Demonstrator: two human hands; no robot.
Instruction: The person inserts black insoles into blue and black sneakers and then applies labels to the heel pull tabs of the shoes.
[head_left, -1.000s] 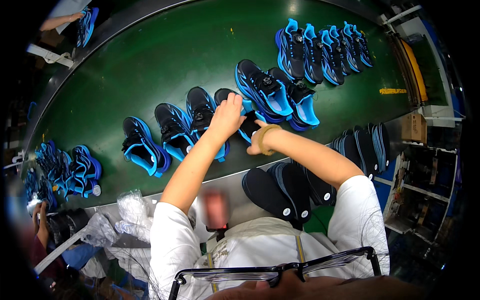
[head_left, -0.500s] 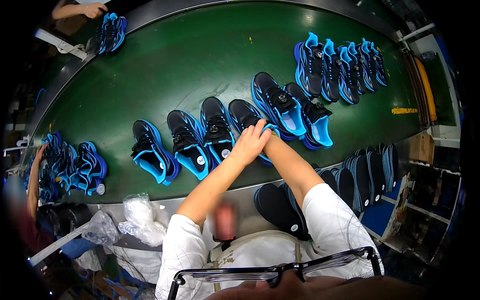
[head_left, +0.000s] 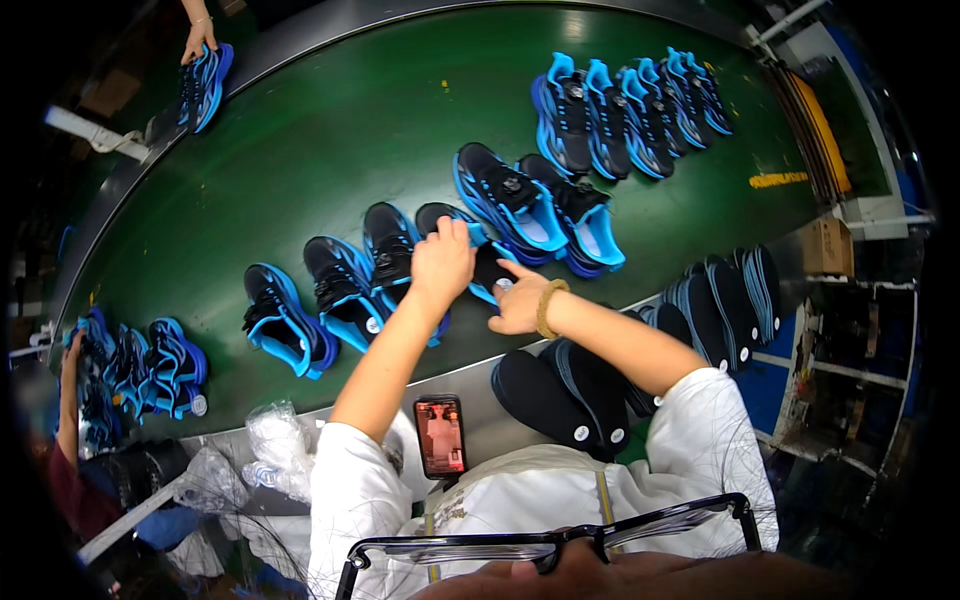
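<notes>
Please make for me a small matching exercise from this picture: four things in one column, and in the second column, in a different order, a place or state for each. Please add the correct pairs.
Column one
1. Right hand
2. Phone
3. Plastic bags
4. Black insoles

Column two
A. Clear and crumpled, to the left of the person's left sleeve
B. In stacks, with round white labels showing
C. At a black-and-blue shoe, with a tan band around the wrist
D. With its screen lit

Right pairs: 1-C, 2-D, 3-A, 4-B
</notes>
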